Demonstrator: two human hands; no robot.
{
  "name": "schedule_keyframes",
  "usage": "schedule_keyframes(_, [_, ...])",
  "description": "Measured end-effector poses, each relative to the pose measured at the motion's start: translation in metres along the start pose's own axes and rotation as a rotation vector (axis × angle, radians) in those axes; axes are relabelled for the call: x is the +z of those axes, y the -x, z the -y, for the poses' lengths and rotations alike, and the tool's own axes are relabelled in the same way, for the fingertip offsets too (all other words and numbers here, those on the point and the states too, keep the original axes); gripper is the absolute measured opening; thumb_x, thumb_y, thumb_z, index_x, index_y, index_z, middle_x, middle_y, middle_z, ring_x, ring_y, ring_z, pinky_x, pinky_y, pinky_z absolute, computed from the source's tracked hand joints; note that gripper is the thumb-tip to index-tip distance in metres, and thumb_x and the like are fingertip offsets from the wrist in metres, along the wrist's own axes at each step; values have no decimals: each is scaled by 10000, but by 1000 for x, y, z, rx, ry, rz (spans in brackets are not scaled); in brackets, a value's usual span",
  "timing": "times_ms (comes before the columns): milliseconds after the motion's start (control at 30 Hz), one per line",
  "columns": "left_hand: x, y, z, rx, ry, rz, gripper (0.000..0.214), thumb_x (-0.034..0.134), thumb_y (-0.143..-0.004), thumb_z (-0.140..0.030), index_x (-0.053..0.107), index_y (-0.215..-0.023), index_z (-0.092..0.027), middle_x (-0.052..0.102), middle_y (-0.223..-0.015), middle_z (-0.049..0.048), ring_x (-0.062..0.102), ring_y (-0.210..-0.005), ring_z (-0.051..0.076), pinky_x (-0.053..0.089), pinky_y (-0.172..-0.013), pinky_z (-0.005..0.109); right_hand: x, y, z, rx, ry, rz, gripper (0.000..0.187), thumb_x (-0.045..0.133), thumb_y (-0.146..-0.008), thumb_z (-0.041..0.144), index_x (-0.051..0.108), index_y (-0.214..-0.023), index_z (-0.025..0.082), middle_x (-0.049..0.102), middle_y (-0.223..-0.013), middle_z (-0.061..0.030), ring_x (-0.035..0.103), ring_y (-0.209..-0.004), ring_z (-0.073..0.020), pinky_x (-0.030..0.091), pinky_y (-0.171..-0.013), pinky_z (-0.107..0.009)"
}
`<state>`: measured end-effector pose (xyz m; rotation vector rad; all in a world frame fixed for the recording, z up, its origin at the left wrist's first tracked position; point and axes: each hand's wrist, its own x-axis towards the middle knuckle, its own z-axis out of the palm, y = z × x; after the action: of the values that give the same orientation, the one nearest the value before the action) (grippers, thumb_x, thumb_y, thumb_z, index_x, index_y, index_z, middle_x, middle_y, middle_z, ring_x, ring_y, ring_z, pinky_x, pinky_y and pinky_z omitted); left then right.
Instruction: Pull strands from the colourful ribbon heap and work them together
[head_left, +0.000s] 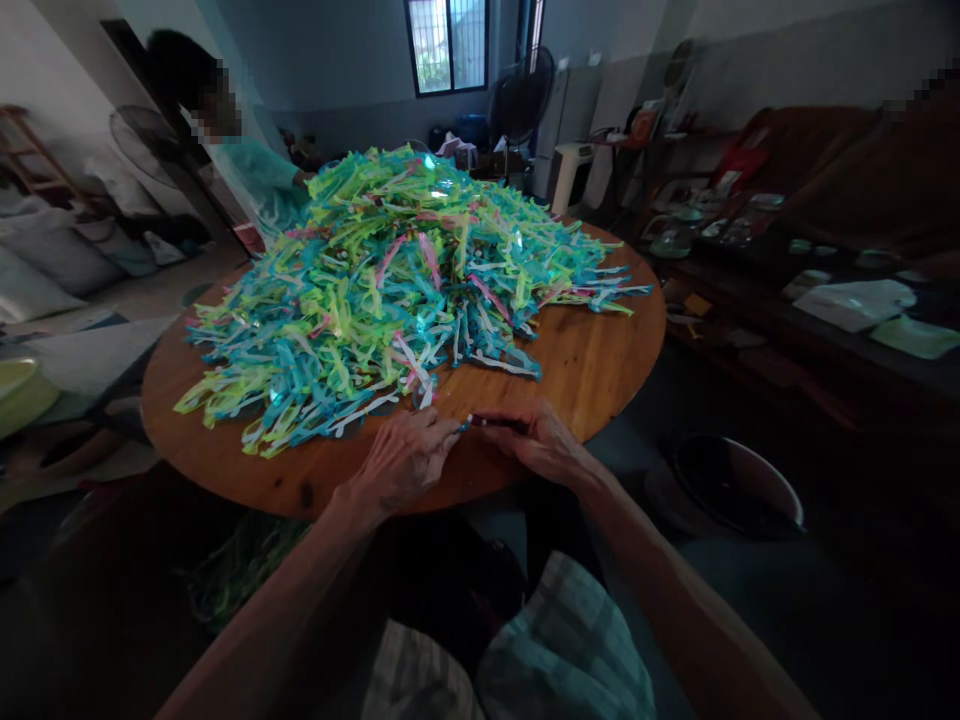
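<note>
A large heap of thin plastic strips (352,300), blue, yellow-green, white and some pink, covers much of a round wooden table (585,370). My left hand (409,450) is closed at the near edge of the table, pinching a blue plastic strip (464,426) whose tip shows at its fingertips. A pale strip touches or passes just behind its knuckles. Facing it, my right hand (541,440) is closed around a slim dark-red object (495,420), its kind too dark to tell. The fingertips of both hands are a short gap apart, with a small white bit between them.
Across the table at the left stands another person in a light teal top (262,185). A bucket (739,485) is on the floor to my right. More strips (247,565) lie low beneath the table's left side. A dark bench with jars and bags (855,300) runs along the right.
</note>
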<state>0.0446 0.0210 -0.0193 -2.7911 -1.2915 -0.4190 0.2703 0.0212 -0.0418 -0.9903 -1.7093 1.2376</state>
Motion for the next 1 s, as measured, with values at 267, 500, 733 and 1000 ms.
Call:
schedule_keyframes(267, [-2, -2, -3, -2, -28, 83, 189, 467, -965, -190, 655, -968, -170, 639, -870, 54, 611, -800, 201, 409, -685, 308, 4, -1, 4, 2, 71, -31, 321, 591, -924, 380, 774, -1086, 173, 686, -740, -21, 558, -634, -134, 417, -568, -239])
schedule_keyframes(500, [-3, -5, 6, 61, 97, 42, 281, 379, -945, -144, 601, -777, -178, 587, -708, 44, 533, -668, 174, 414, -657, 317, 9, -2, 8, -211, 304, -33, 281, 510, -975, 303, 760, -988, 175, 737, -867, -73, 660, -798, -187, 503, -727, -289])
schedule_keyframes(733, [-6, 1, 7, 216, 69, -76, 265, 382, -811, -17, 594, -792, -173, 601, -696, 27, 552, -661, 169, 393, -632, 313, 3, 9, 23, -285, 510, 77, 286, 451, -1009, 279, 720, -1015, 182, 721, -886, -88, 656, -821, -193, 508, -771, -307])
schedule_keyframes(1000, [3, 1, 8, 251, 153, -133, 253, 404, -852, -34, 584, -740, -172, 583, -634, 6, 530, -591, 136, 329, -566, 293, 1, 12, 24, -224, 374, 66, 255, 496, -981, 276, 739, -970, 201, 733, -878, -56, 679, -848, -191, 528, -766, -298])
